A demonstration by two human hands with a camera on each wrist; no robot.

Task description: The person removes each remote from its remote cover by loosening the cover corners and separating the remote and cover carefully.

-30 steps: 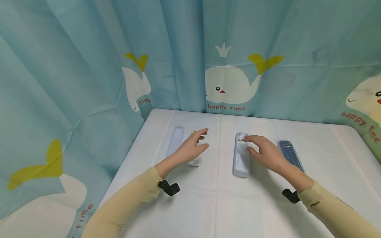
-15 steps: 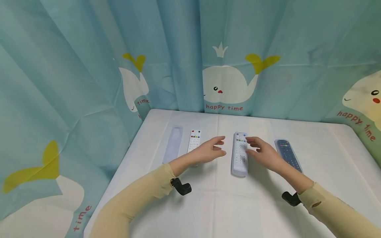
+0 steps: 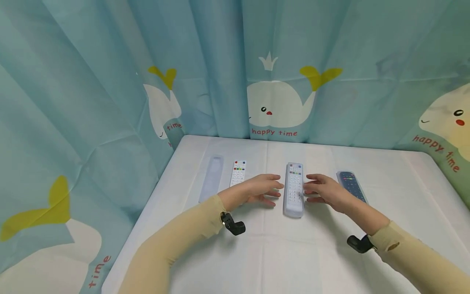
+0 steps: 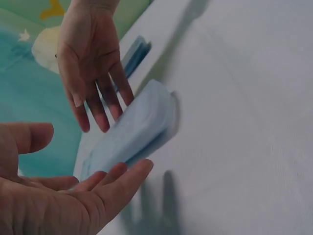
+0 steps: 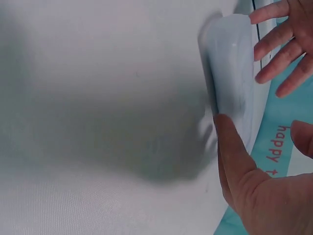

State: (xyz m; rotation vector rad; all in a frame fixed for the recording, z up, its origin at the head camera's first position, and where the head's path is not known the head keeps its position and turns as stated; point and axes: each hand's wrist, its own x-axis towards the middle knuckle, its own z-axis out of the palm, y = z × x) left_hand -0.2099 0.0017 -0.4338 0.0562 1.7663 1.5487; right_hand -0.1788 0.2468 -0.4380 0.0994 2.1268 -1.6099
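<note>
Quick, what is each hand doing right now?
Left hand: open, holding nothing, beside the covered remote.
Right hand: open, holding nothing, on its other side.

On the tabletop (image 3: 301, 253) we see four items in a row: leftmost an empty remote sleeve (image 3: 211, 178), beside it a bare remote (image 3: 238, 173), then a sleeved remote (image 3: 294, 189) at centre, and a second sleeved remote (image 3: 351, 186) rightmost. Our left hand (image 3: 257, 190) and right hand (image 3: 326, 191) flank the central one. A curtain (image 3: 235, 69) hangs behind.
</note>
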